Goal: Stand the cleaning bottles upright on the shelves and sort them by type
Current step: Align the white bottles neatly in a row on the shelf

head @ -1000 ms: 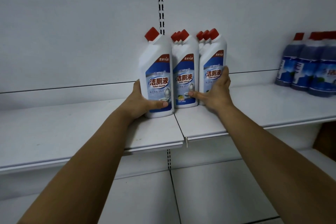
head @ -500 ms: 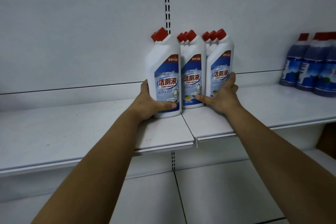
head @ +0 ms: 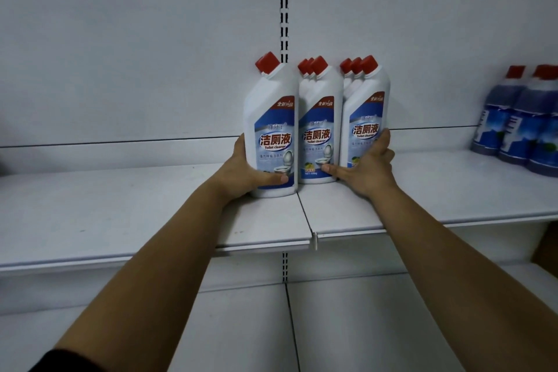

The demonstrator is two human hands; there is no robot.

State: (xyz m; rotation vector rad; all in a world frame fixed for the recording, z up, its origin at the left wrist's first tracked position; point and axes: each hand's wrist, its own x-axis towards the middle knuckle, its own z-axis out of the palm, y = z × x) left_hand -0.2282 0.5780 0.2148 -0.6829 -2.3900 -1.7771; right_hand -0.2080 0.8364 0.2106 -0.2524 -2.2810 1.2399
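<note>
Labels (head: 275,142) read "洁厕液 Toilet cleaner"; left hand (head: 241,174) grips left bottle (head: 271,112), right hand (head: 367,167) grips right bottle (head: 367,109).

Open shelf (head: 120,214) is running left of the white bottles (head: 320,130). A wide gap is separating them from the blue bottles (head: 513,130) at far right. The back panel (head: 151,54) is closing off the rear; the white bottles are standing close-packed.

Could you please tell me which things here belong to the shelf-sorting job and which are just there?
Part of the job: white bottles, held by the left hand and right hand; blue bottles; shelf.
Just there: back panel; slotted rail; lower shelf.
</note>
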